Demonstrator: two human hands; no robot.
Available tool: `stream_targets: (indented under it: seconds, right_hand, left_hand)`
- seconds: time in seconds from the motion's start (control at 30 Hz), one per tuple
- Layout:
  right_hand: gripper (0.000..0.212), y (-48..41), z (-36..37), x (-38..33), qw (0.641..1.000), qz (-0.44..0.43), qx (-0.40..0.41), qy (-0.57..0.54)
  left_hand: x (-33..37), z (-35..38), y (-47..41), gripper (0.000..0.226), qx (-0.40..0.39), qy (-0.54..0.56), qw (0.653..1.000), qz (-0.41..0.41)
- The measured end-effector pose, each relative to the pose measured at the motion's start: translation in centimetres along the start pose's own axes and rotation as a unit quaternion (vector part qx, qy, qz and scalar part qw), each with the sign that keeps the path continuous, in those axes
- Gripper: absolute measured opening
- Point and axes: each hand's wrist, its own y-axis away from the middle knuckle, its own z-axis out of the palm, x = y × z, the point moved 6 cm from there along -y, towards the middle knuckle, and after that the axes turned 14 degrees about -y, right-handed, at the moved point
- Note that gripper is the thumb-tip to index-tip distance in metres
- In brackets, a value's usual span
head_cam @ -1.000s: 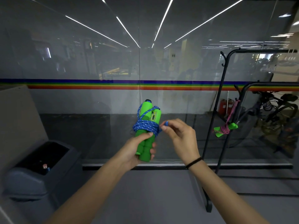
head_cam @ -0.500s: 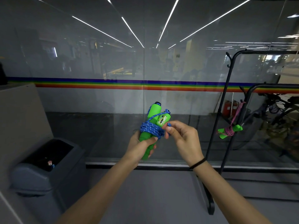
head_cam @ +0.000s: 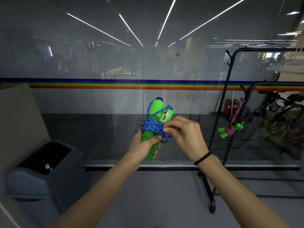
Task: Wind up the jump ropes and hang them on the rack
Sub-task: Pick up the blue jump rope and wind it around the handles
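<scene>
My left grip (head_cam: 141, 145) wraps the green handles (head_cam: 156, 107) just below the coiled blue cord (head_cam: 150, 127); my right grip (head_cam: 185, 134) pinches a loop of that cord beside them.

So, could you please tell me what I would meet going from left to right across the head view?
The grey bin → left hand → blue jump rope → right hand → rack post → pink jump rope → bicycle.
</scene>
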Motion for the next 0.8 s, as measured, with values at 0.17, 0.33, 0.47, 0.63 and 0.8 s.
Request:
stream_targets:
  seconds: [0.17, 0.33, 0.47, 0.63, 0.8]
  right_hand:
    - [0.01, 0.2, 0.1, -1.1, 0.999, -0.015, -0.009, -0.029]
    - [0.009, 0.3, 0.2, -1.7, 0.999, -0.019, -0.015, -0.038]
    - [0.005, 0.2, 0.4, -1.5, 0.999, 0.026, -0.03, -0.018]
    - [0.019, -0.2, -0.1, -0.8, 0.989, 0.148, -0.007, -0.019]
    - [0.022, -0.1, 0.5, -0.8, 0.982, 0.172, 0.023, -0.071]
  left_hand:
    - [0.4, 0.5, 0.4, 0.015, -0.002, 0.003, 1.0, 0.008]
    - [0.6, 0.5, 0.9, 0.019, 0.015, -0.003, 1.0, 0.014]
    - [0.8, 0.6, 1.2, 0.025, 0.042, -0.032, 0.998, 0.03]
    - [0.5, 0.5, 1.2, 0.027, 0.073, -0.123, 0.987, 0.074]
    - [1.1, -0.2, 1.1, 0.026, 0.097, -0.174, 0.976, 0.086]
